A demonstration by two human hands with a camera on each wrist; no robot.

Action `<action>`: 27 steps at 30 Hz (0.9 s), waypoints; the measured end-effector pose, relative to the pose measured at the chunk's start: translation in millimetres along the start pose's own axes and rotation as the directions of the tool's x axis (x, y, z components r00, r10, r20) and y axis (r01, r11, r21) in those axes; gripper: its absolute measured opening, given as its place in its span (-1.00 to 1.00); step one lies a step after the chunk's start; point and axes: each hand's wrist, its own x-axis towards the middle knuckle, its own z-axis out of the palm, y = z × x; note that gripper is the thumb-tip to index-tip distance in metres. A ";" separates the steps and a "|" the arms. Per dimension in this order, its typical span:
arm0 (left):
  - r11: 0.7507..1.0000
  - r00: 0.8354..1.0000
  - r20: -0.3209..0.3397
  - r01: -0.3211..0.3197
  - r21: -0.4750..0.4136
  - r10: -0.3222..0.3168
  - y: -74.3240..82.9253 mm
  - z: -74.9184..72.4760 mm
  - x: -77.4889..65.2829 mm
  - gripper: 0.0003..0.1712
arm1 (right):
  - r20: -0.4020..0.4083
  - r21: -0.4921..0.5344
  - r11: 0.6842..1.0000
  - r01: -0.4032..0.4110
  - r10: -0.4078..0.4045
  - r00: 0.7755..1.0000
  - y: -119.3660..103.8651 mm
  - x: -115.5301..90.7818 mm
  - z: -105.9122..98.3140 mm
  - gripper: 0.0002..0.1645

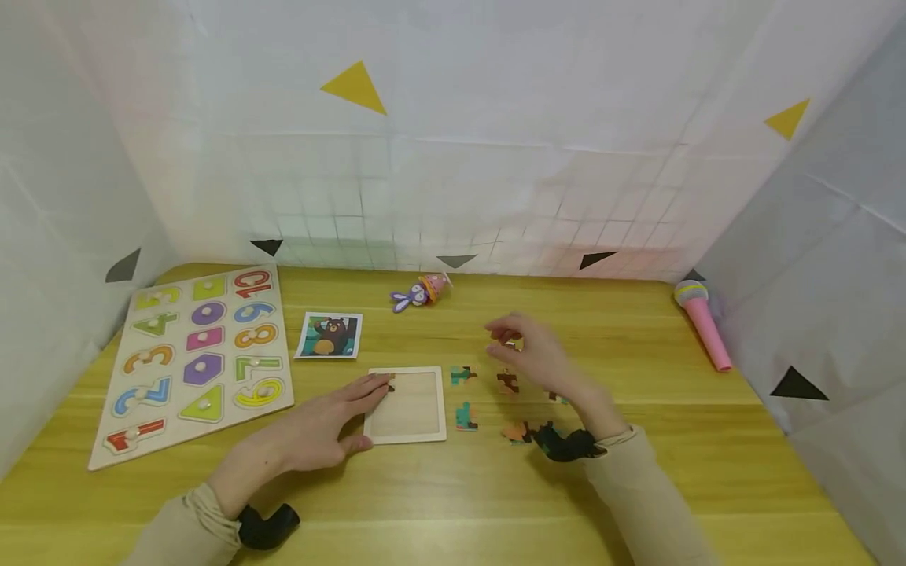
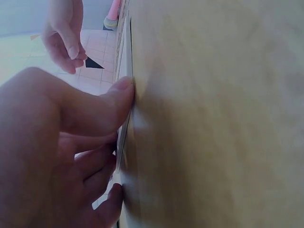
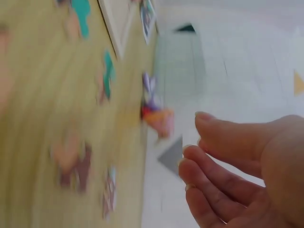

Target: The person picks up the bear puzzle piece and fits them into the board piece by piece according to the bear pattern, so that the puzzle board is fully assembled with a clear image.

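Left hand (image 1: 322,428) on a wooden tray (image 1: 440,405), right hand (image 1: 534,354) above puzzle pieces (image 1: 465,417)
Left fingers stretch over the tray's left edge; right fingers curve loosely, thumb apart; the pieces lie right of the tray, beneath the right hand

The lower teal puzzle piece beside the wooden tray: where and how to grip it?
I'd pinch the teal piece by its near and far edges, right hand from above: it lies flat, the tray close on its left, bare table before and behind.
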 end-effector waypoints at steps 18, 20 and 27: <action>1.000 1.000 0.002 0.011 -0.005 -0.011 -1.9 2.6 -1.0 -0.15 | 0.034 -0.099 0.983 -0.156 0.160 0.986 51.7 1.7 -11.9 -0.60; 1.000 1.000 0.004 0.015 -0.007 -0.015 -1.9 2.2 -1.1 -0.15 | 0.045 -0.117 0.983 -0.144 0.150 0.988 51.9 3.0 -9.2 -0.60; 1.000 1.000 0.006 0.013 -0.010 -0.013 -2.2 1.8 -1.1 -0.16 | 0.086 -0.187 0.972 -0.144 0.162 0.983 51.8 3.2 -6.0 -0.58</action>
